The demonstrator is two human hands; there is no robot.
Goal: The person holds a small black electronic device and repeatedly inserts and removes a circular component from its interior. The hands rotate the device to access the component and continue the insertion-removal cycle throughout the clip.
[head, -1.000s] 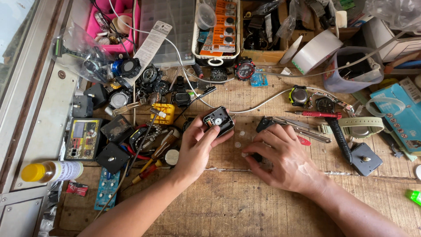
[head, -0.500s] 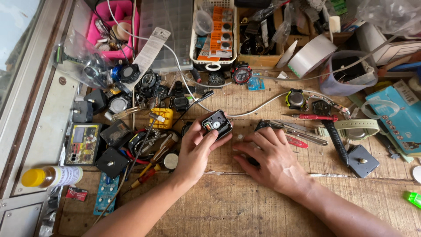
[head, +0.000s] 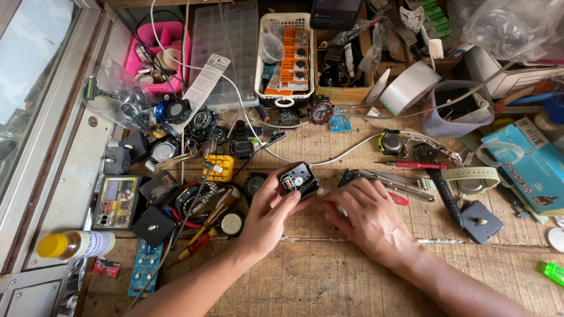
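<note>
My left hand (head: 269, 212) holds a small black square clock movement (head: 299, 179), its open face with tiny gears turned up towards me. My right hand (head: 367, 218) rests palm down on the wooden workbench (head: 329, 282) just right of the movement, fingertips bent onto the wood beside it, with some small pale bits under the fingers that I cannot make out. Just beyond the right hand lie metal pliers (head: 382, 179) and a red-handled screwdriver (head: 414, 165).
Left of my hands are several black clock movements (head: 154, 226), watches, a yellow part (head: 218, 168) and a small tester (head: 116, 202). Behind stand a white basket of battery cards (head: 286, 58), a pink tray (head: 158, 56) and a tape roll (head: 409, 87). Another movement (head: 482, 222) lies right.
The left hand has turned the movement a little and kept hold of it. The right hand has slid slightly toward it on the wood.
</note>
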